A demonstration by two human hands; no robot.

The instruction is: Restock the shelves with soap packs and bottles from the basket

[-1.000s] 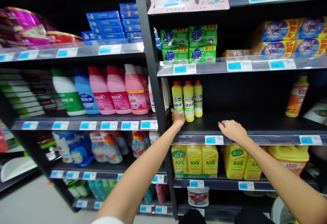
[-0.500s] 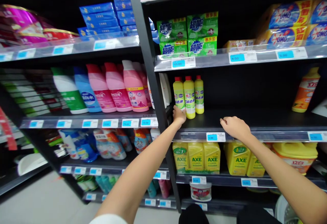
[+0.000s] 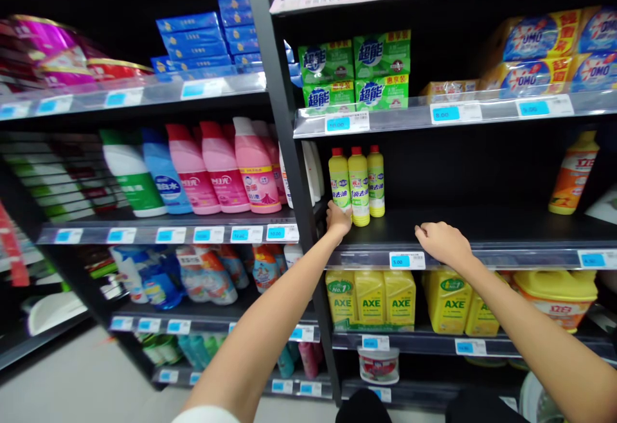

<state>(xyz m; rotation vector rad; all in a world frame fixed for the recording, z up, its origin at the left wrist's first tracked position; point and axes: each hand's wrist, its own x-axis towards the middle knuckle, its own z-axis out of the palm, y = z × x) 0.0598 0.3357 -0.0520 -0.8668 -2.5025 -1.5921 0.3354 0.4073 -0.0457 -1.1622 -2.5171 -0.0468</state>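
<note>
Three slim yellow detergent bottles with red caps stand upright close together at the left end of the middle shelf. My left hand [image 3: 339,218] is closed on the lower part of the leftmost detergent bottle [image 3: 340,182], hiding its base; part of the fingers is out of sight. Touching that bottle's right side is the front detergent bottle [image 3: 359,191], and another detergent bottle [image 3: 376,182] is just behind it. To the right, my right hand [image 3: 443,242] rests at the front of the shelf [image 3: 395,233] with curled fingers and no object visible in it.
An orange bottle [image 3: 573,172] stands far right on this shelf. Green soap packs [image 3: 380,66] sit above, yellow AXE bottles [image 3: 371,301] below. A black upright post [image 3: 289,121] separates the left bay, where pink bottles [image 3: 216,172] stand. A clear lip [image 3: 520,256] edges the shelf.
The view has shifted very slightly, so the upper shelves appear a little lower. Both hands and the yellow detergent bottles keep their places on the shelf.
</note>
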